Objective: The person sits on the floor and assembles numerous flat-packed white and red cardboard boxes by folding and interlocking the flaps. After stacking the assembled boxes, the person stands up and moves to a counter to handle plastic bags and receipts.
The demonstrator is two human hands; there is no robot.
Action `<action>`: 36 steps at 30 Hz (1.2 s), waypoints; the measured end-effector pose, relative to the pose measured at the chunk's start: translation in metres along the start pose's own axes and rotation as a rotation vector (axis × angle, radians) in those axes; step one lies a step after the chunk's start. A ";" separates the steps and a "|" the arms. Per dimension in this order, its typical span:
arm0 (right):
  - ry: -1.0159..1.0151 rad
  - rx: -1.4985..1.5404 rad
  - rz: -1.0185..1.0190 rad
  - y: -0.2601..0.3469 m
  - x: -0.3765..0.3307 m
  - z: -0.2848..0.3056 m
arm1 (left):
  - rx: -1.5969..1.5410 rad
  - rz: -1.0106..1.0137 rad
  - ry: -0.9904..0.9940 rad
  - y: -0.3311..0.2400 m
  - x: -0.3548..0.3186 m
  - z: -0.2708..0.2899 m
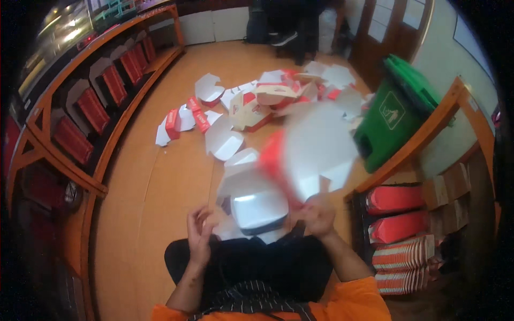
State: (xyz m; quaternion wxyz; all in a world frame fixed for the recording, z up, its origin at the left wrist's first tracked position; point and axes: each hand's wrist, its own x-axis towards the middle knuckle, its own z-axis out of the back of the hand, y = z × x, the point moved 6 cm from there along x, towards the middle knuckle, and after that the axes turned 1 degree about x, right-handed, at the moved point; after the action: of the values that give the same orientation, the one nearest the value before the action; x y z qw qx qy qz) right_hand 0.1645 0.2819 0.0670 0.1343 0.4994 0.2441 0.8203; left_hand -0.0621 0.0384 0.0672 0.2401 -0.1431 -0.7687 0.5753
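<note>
The right hand (317, 215) is closed on the low corner of a red and white paper box (321, 150), with the fingers bent around its edge. This box is up in front of the person, a bit to the right, and it is blurry. Its red side is long and slants: the low end is at the hand, and the high end points away from the person and to the left. The big white flaps spread out far from the hand, up and to the right. The blur makes it hard to tell just where the box's long way runs. The left hand (199, 227) is partly open, with its fingers softly bent, and I see nothing in it. It is near an open white box (259, 211) that sits in front of the knees, with its shiny white inside showing. Past that, a messy pile of boxes (249, 112) lies on the wood floor (136, 176), and they point all sorts of ways. A green bin (393, 115) is to the right of the pile. Red stacks (397, 199) sit low on the right side.
</note>
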 end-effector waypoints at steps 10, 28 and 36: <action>-0.045 0.515 -0.169 0.112 -0.089 -0.015 | 0.170 -0.093 0.361 -0.033 -0.043 0.020; 0.352 0.152 -0.622 0.042 -0.113 -0.063 | -0.207 0.376 0.145 0.032 -0.068 0.019; 0.301 1.024 -1.109 -0.066 -0.024 -0.062 | 0.697 -0.515 0.734 0.037 -0.004 -0.008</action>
State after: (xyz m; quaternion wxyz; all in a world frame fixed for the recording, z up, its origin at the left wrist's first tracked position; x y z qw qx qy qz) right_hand 0.1191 0.3097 -0.0097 0.2433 0.1866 0.8237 0.4769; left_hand -0.0560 0.0539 0.0332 0.6572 -0.0539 -0.4096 0.6304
